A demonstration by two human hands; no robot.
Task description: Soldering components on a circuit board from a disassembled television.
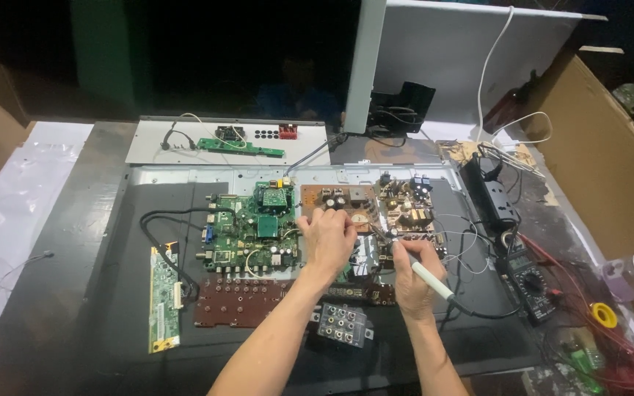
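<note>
Both my forearms come up from the bottom centre of the frame, and my right hand (414, 275) is closed in a pen grip round a white-handled soldering iron (428, 279), its thin tip angled up-left onto the brown power board (376, 209) in the middle of the frame. My left hand (328, 236) rests on that same board just left of the tip, fingers curled and pinching something too small to make out. As I judge it, the soldering is mid-way: the iron is at the joint, and the boards lie bare and wired up, nothing closed over them. Beside my left hand sits the green main board (251, 231), dense with chips and silver connectors; below it lies a reddish-brown perforated strip board (240, 301), and a grey jack panel (343, 324) lies between my wrists. Further left a narrow green board (163, 297) hangs on a black cable. At right lies a dark multimeter (531, 282) with red leads and a yellow tape roll (604, 314), all on the dark, matt worktop (75, 293).
</note>
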